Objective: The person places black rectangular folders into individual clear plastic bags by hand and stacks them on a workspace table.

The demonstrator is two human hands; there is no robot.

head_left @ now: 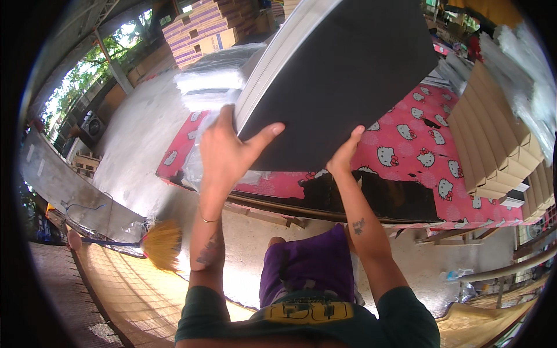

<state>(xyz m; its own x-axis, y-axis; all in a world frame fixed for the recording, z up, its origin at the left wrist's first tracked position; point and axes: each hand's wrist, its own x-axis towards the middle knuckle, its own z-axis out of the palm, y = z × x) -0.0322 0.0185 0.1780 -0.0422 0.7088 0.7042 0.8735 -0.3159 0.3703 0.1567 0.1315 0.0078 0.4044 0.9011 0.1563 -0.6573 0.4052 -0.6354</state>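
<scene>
I hold up a thick stack of black sheets with white edges [342, 75], tilted above a table. My left hand [229, 151] grips its lower left corner, thumb on the black face. My right hand [347, 152] holds the lower edge from beneath, fingers pressed on the black face. Below the stack, more black sheets [394, 197] lie flat on the table's pink cartoon-cat cloth [418, 139].
A stack of folded brown cardboard [493, 139] sits at the table's right. Clear-wrapped white bundles [212, 81] lie at the back left, with purple-striped cartons [203, 29] behind. A yellow broom [159, 243] lies on the concrete floor at left.
</scene>
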